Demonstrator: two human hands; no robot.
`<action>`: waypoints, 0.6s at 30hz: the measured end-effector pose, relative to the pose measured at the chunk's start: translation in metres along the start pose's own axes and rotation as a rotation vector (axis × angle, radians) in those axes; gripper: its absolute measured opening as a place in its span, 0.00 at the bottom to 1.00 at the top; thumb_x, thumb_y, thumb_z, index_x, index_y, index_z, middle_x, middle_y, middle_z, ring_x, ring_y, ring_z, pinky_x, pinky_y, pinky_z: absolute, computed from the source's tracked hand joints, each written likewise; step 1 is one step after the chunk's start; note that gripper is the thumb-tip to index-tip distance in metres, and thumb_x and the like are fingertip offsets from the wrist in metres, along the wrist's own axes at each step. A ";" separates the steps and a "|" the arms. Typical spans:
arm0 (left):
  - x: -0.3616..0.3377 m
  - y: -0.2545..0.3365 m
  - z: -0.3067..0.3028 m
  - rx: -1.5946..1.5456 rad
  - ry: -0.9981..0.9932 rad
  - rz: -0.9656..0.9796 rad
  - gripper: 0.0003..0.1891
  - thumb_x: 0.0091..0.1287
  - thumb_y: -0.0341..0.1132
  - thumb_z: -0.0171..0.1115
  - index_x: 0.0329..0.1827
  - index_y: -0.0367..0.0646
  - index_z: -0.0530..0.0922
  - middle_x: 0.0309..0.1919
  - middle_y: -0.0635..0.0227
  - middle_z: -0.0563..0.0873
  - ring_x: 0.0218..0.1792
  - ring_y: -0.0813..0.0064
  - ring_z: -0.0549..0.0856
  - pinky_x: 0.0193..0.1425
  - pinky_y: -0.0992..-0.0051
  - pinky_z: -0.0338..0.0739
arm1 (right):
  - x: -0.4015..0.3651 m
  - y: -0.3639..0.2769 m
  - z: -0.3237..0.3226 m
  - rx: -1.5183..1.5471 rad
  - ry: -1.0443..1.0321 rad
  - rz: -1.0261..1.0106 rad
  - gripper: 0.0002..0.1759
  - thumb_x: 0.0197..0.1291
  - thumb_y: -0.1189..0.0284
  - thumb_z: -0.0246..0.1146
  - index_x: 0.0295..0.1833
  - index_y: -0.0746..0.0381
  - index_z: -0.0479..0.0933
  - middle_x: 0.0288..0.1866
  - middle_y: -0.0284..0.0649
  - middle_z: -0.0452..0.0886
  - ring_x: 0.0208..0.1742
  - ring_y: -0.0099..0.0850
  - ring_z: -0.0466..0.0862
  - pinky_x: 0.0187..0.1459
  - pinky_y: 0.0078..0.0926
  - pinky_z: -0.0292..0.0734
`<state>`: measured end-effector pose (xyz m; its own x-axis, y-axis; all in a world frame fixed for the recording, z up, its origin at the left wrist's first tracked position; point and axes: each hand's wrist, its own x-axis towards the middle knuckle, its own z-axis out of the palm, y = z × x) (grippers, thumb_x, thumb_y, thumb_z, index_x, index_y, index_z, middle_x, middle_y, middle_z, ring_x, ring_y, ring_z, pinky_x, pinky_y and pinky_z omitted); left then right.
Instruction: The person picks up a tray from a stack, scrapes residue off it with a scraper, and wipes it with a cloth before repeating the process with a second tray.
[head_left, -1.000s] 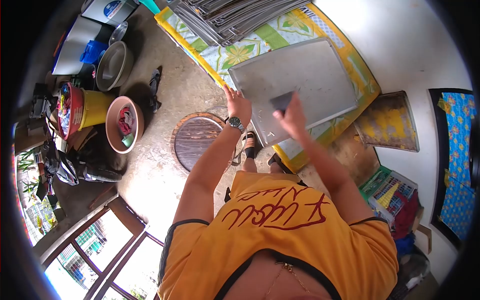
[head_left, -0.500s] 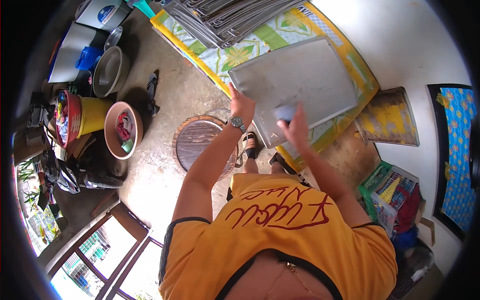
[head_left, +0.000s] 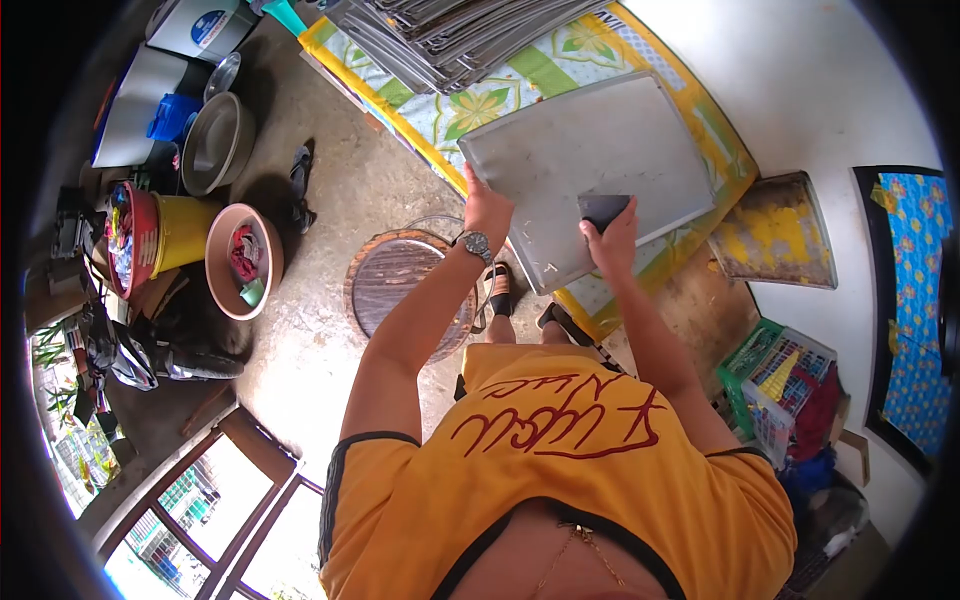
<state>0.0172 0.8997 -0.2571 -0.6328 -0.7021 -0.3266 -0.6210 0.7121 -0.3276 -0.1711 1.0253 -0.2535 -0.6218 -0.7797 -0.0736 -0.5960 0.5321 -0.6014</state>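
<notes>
Your left hand (head_left: 487, 208) clenches the near-left rim of the flat grey rectangular metal tray (head_left: 600, 140), which is held at your 12 o'clock above the yellow-green floral mat (head_left: 480, 105). Your right hand (head_left: 612, 242) grasps a small dark rectangular pad (head_left: 604, 208) and presses it against the tray's face. A round brown wooden lid (head_left: 390, 280) lies on the floor at the tray's 8 o'clock.
</notes>
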 end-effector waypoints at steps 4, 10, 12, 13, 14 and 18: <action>-0.001 0.001 0.004 -0.001 0.026 0.002 0.12 0.65 0.33 0.55 0.45 0.47 0.87 0.39 0.60 0.89 0.58 0.45 0.79 0.71 0.31 0.35 | -0.030 -0.006 0.030 -0.023 0.004 -0.233 0.59 0.48 0.61 0.74 0.74 0.73 0.44 0.61 0.62 0.69 0.59 0.55 0.74 0.60 0.43 0.70; -0.004 -0.007 -0.005 -0.084 0.020 0.007 0.13 0.64 0.32 0.55 0.47 0.48 0.86 0.43 0.63 0.88 0.58 0.52 0.80 0.71 0.31 0.37 | -0.043 -0.020 0.022 0.038 -0.227 -0.114 0.58 0.48 0.62 0.73 0.74 0.76 0.44 0.71 0.64 0.59 0.71 0.54 0.63 0.70 0.39 0.60; -0.008 -0.008 -0.007 -0.079 0.036 0.008 0.13 0.64 0.32 0.55 0.47 0.48 0.86 0.45 0.61 0.88 0.58 0.53 0.80 0.72 0.33 0.39 | 0.001 0.015 0.001 -0.001 0.008 -0.044 0.58 0.48 0.63 0.73 0.74 0.76 0.43 0.73 0.62 0.57 0.73 0.53 0.61 0.72 0.39 0.57; -0.011 -0.009 -0.011 -0.069 0.021 0.013 0.13 0.64 0.33 0.55 0.46 0.48 0.86 0.46 0.59 0.87 0.58 0.53 0.79 0.73 0.36 0.40 | 0.026 0.035 -0.012 -0.007 0.108 0.003 0.60 0.46 0.62 0.74 0.74 0.76 0.43 0.73 0.63 0.56 0.73 0.54 0.61 0.73 0.39 0.57; -0.012 -0.010 -0.014 -0.059 0.007 0.020 0.13 0.64 0.33 0.54 0.46 0.48 0.86 0.46 0.57 0.86 0.58 0.53 0.79 0.74 0.38 0.42 | 0.052 0.051 -0.026 0.017 0.157 0.099 0.59 0.46 0.62 0.73 0.74 0.77 0.43 0.72 0.63 0.57 0.72 0.54 0.61 0.73 0.39 0.57; -0.004 -0.002 -0.006 -0.009 -0.005 -0.002 0.14 0.64 0.33 0.55 0.47 0.49 0.86 0.45 0.58 0.87 0.58 0.51 0.79 0.74 0.37 0.41 | 0.045 0.036 -0.006 -0.034 0.132 -0.079 0.57 0.49 0.62 0.72 0.73 0.78 0.44 0.70 0.64 0.60 0.71 0.54 0.62 0.72 0.40 0.58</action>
<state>0.0185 0.9016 -0.2499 -0.6289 -0.7039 -0.3302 -0.6267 0.7103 -0.3204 -0.2238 1.0108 -0.2732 -0.6324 -0.7706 0.0792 -0.6610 0.4836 -0.5737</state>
